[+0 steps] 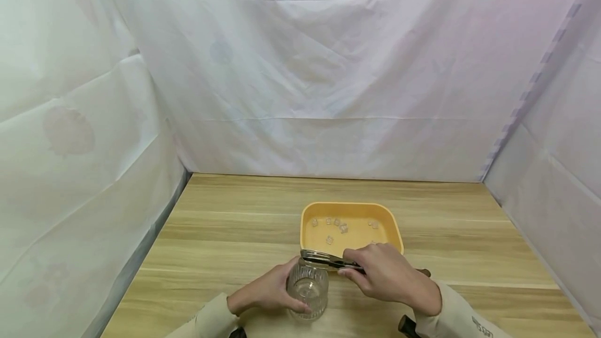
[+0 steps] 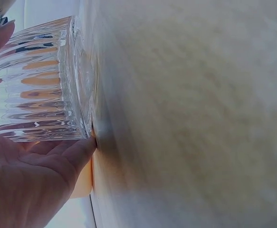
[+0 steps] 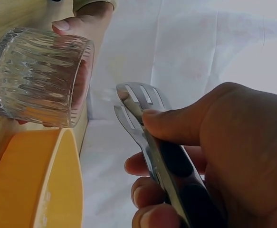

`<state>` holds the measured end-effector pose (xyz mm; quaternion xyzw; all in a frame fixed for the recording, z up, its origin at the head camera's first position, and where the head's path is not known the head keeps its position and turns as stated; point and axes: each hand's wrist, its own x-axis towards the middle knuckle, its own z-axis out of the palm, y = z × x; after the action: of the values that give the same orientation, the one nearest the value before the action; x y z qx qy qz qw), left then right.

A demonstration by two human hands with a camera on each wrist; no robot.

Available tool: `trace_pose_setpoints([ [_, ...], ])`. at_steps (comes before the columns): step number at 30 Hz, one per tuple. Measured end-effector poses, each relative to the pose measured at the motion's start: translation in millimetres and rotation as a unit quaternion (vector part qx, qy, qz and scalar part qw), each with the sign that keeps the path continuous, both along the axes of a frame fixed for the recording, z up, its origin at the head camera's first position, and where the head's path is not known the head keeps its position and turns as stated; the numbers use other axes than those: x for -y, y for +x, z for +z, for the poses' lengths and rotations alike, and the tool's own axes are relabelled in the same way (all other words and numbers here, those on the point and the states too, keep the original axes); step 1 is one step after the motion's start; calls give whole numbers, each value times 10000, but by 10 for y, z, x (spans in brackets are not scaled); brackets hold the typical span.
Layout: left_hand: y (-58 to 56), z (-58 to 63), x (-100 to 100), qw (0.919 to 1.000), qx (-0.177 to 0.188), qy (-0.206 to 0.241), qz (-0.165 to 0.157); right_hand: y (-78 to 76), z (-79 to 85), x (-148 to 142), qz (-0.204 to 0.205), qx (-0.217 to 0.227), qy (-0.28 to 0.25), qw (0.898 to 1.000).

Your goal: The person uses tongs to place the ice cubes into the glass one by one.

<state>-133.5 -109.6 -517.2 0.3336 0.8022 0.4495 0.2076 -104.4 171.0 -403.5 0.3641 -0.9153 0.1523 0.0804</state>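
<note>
A clear ribbed glass (image 1: 307, 292) stands upright on the table near its front edge. My left hand (image 1: 268, 291) grips it from the left, with the thumb on the near side and the fingers around the far side. In my right hand (image 1: 387, 274) are metal tongs (image 3: 145, 128) with dark grip pads and slotted ends. The tong ends are over the glass's far rim, slightly apart, and I see nothing between them. Several clear ice-like cubes (image 1: 344, 228) lie scattered in a yellow tray (image 1: 348, 204) just beyond the glass. Whether the glass holds any cubes I cannot tell.
The wood-grain table (image 1: 235, 223) extends to both sides of the tray. White cloth (image 1: 300, 93) hangs behind it, and more cloth walls stand at left and right. Dark objects (image 1: 408, 326) show beside both sleeves at the bottom edge.
</note>
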Motion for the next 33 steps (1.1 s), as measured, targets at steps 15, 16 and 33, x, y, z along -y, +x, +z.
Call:
trace_pose_setpoints([
  [15,-5,-16,5,9999,-155,56,-24,-46,68,-92,-212,283,62,9994],
  [16,-4,-17,5,9998,-163,86,-35,-55,75,-104,-260,310,83,9991],
  [33,-7,-22,-1,9999,-4,160,-60,-488,-54,-419,-1245,904,600,9863],
])
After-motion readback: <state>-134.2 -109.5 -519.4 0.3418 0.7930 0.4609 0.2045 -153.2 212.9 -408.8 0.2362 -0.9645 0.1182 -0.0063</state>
